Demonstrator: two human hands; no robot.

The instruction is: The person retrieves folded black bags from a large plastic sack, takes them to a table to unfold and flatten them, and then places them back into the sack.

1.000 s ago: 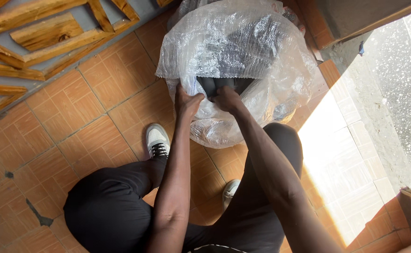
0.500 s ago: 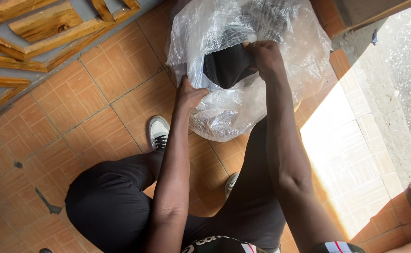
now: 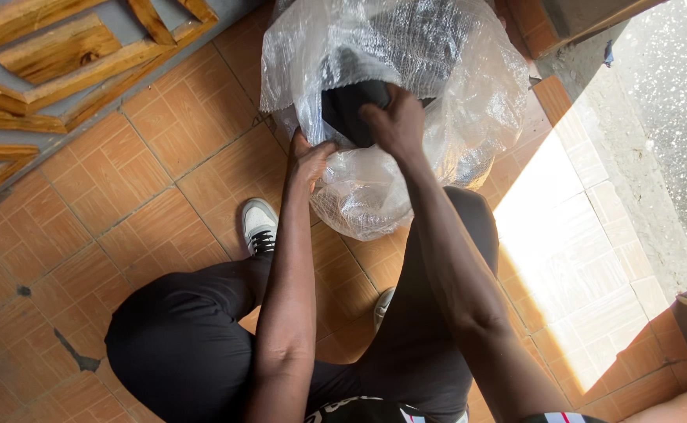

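While the right hand (image 3: 394, 121) grips the black object (image 3: 347, 110) and the left hand (image 3: 308, 160) pinches the bubble wrap (image 3: 406, 55), the thin film could tear if snagged.

Black cloth (image 3: 346, 110), clear bubble wrap (image 3: 437, 70)

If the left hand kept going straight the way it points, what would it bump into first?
The left hand points up and a bit right, already gripping the plastic bag. Going on, it would probably meet the black thing that the right hand holds, though depth is hard to judge.
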